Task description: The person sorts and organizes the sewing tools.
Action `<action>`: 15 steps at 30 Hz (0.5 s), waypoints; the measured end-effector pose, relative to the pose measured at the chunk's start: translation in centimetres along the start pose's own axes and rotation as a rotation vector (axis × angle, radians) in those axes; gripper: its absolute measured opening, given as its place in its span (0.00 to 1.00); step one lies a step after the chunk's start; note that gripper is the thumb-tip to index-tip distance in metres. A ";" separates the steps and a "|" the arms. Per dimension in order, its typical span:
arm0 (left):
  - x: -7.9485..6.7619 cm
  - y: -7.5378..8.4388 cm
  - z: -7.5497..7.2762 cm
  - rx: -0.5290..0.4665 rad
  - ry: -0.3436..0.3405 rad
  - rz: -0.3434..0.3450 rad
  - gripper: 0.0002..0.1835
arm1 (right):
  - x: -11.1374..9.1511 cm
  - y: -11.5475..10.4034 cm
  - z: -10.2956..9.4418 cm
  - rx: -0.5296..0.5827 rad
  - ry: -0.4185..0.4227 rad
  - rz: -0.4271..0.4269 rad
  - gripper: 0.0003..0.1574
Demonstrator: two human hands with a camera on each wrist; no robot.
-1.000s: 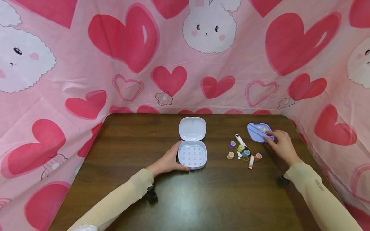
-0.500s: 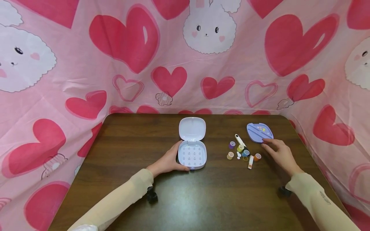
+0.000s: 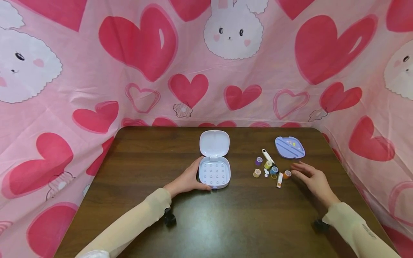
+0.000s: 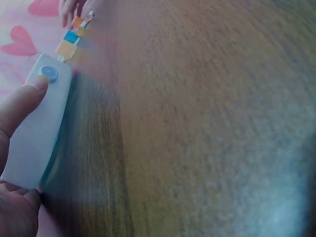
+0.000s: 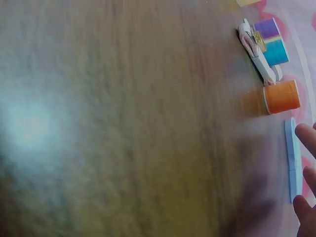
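Head view: right hand is holding nothing, fingers relaxed; orange spool standing upright just left of them; left hand gripping box.

Txt: none legible | R sleeve, head vw: sm. dk print, too tiny to read

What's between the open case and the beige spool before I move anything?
Only bare table lies between the case and the beige spool; the head view shows it. The left wrist view does not show that gap clearly.
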State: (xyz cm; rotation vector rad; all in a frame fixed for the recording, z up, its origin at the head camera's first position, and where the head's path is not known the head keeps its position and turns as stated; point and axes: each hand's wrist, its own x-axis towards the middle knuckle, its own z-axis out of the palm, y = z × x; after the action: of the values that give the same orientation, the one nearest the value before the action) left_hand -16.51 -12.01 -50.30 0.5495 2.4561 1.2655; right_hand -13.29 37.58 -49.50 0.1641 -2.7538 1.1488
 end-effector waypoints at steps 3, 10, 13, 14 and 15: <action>0.0 0.1 0.0 0.004 -0.003 -0.002 0.69 | -0.3 0.1 0.0 0.035 -0.046 0.044 0.28; 0.1 0.1 -0.1 0.003 -0.004 -0.005 0.69 | -0.5 0.2 0.0 0.044 -0.130 0.113 0.33; 0.0 0.1 0.0 0.000 -0.004 -0.009 0.69 | -0.5 0.3 0.2 0.022 -0.147 0.132 0.34; 0.0 0.1 0.0 -0.001 -0.005 -0.010 0.69 | -0.4 0.4 0.3 0.010 -0.152 0.136 0.34; 0.0 0.1 0.0 -0.001 -0.006 -0.012 0.69 | -0.4 0.4 0.4 0.001 -0.157 0.140 0.35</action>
State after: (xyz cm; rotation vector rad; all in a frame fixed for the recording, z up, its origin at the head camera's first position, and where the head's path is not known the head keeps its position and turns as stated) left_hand -16.50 -11.97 -50.25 0.5363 2.4506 1.2587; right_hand -12.96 37.56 -50.11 0.0643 -2.9435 1.2206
